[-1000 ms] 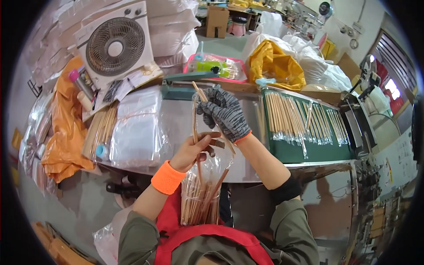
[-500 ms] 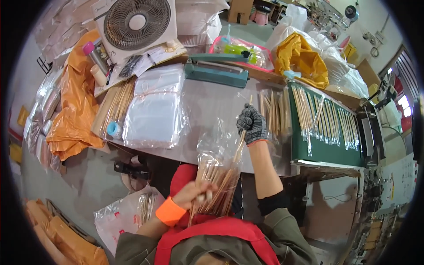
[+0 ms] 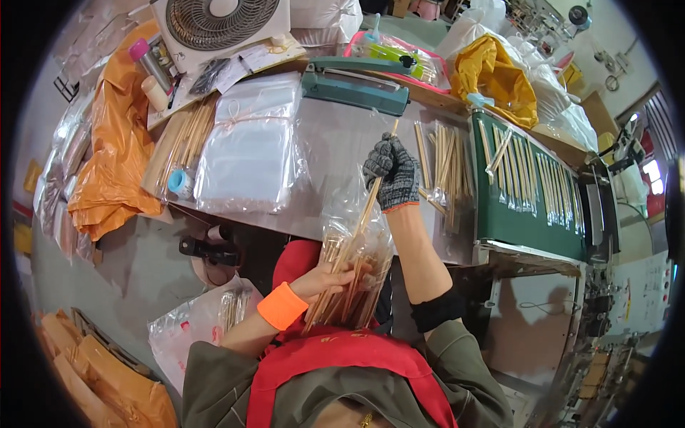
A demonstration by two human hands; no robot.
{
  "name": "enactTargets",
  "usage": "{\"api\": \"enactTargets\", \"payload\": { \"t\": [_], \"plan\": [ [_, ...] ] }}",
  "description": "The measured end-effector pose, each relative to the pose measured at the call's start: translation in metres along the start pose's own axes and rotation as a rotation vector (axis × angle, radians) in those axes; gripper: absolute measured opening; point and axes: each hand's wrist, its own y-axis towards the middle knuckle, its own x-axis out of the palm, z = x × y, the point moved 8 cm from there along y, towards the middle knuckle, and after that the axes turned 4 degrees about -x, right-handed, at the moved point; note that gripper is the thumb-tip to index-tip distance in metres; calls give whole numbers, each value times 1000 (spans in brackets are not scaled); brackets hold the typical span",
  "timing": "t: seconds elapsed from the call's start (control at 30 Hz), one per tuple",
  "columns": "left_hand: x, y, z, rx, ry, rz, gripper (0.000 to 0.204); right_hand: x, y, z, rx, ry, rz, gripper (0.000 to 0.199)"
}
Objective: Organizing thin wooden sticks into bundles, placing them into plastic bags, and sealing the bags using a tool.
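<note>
Surface: grey table [image 3: 325, 153], 1 green sealer [image 3: 354, 83], 1 fan [image 3: 217, 18] behind.
Right hand [image 3: 391, 171]: gloved, fingers curled tight around 1 stick [image 3: 371, 200].
Left hand [image 3: 330, 277]: fingers closed on 1 clear bag [image 3: 353, 260] of sticks, at the lap.

packing workshop | heat sealer [image 3: 354, 87] | plastic bags [image 3: 250, 146] | conveyor [image 3: 528, 196]

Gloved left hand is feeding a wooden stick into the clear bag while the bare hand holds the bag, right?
Not quite: the head view shows the grey glove on the right hand, which holds the wooden stick. The bare left hand holds the clear bag.
</note>
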Motion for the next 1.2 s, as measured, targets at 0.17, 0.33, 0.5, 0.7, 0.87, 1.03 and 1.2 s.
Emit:
{"api": "enactTargets", "payload": {
  "t": [0.17, 0.33, 0.5, 0.7, 0.87, 1.03, 1.2],
  "plan": [
    [4, -8, 2, 16, 124, 8, 31, -20, -15, 14, 180, -335, 114, 10],
    [5, -19, 23, 28, 117, 28, 27, -24, -27, -75, -206, -667, 193, 12],
    [9, -20, 25, 22, 153, 77, 27, 17, -70, -23, 148, -1187, 44, 24],
    [17, -19, 18, -71, 92, 17, 25, -5, -98, 9, 389, -994, 14, 22],
    [26, -20, 27, -27, 152, 27, 27, -10, -72, -34, -137, -990, 284, 17],
    [42, -18, 39, 40, 254, 97, 25, 28, -64, -203, -706, -668, 256, 16],
    [72, 25, 104, 208, 518, 137, 26, 117, -83, -284, -1132, -570, 9, 14]
  ]
}}
